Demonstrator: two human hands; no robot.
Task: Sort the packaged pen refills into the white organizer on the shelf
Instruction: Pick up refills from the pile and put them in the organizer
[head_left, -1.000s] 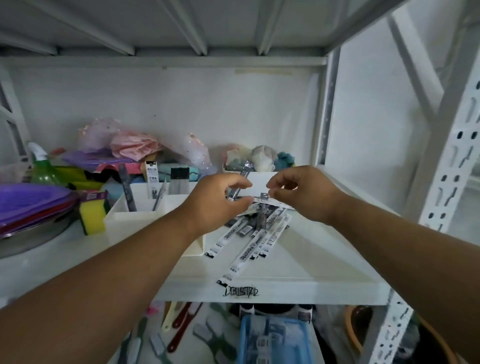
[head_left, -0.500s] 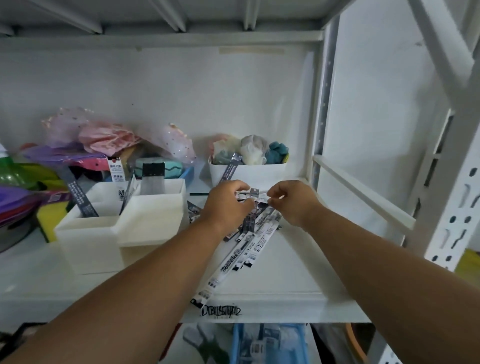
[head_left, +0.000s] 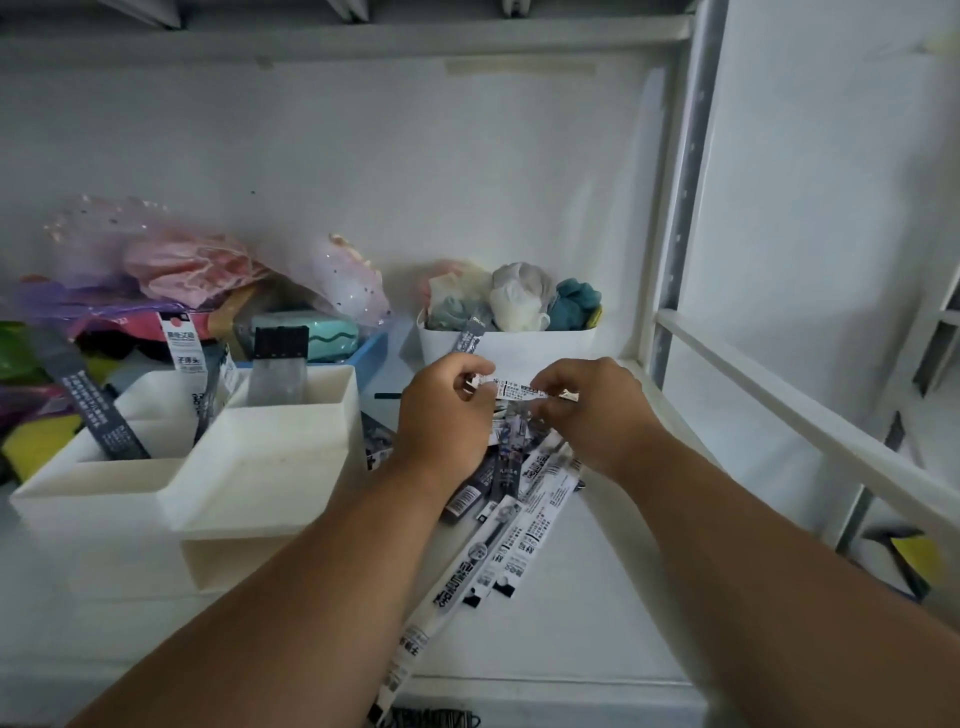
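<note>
Both hands hold one small white printed refill pack (head_left: 514, 389) level above the shelf. My left hand (head_left: 447, 415) pinches its left end and my right hand (head_left: 592, 410) pinches its right end. Under the hands lies a loose pile of long packaged refills (head_left: 514, 525), white and dark, fanning toward the shelf's front edge. The white organizer (head_left: 249, 467) stands to the left, with several packs (head_left: 101, 415) upright in its back compartments. Its front compartments hold nothing that I can see.
A white bin of cloth items (head_left: 519, 343) stands behind the hands. Pink and purple bags (head_left: 171, 265) and a blue tray (head_left: 363, 353) crowd the back left. The shelf's upright post (head_left: 680, 208) and a diagonal rail (head_left: 810, 436) bound the right side.
The view has moved closer and tilted down. Both hands have stayed on the small pack, which now lies stretched level between them.
</note>
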